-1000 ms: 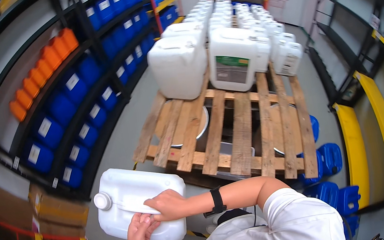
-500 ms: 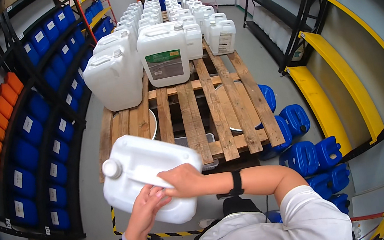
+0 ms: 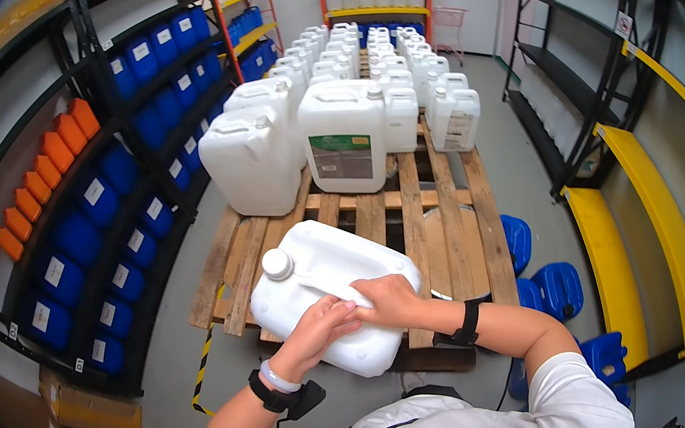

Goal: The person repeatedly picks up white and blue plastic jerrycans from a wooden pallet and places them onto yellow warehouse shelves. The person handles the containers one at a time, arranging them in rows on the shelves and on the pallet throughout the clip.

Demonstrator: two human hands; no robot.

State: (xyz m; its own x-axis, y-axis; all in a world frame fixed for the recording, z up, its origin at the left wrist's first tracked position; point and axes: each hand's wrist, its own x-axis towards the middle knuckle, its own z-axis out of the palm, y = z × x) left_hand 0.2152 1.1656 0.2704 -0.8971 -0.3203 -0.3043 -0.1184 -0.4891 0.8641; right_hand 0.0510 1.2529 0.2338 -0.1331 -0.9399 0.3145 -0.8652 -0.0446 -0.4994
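**Both hands on a white jerrycan above the pallet**

Head view: a large white jerrycan [image 3: 330, 295] lies tilted on its side in front of the person, over the near edge of a wooden pallet [image 3: 442, 226], its capped neck pointing left. The right hand [image 3: 391, 300] is curled around the can's handle, fingers closed on it. The left hand [image 3: 321, 327] lies against the can's near face, fingers together and lightly bent, just beside the right hand.

On the pallet's far end stand more white jerrycans [image 3: 346, 147], upright. Blue canisters [image 3: 97, 202] and orange canisters [image 3: 44, 170] fill the shelving on the left.
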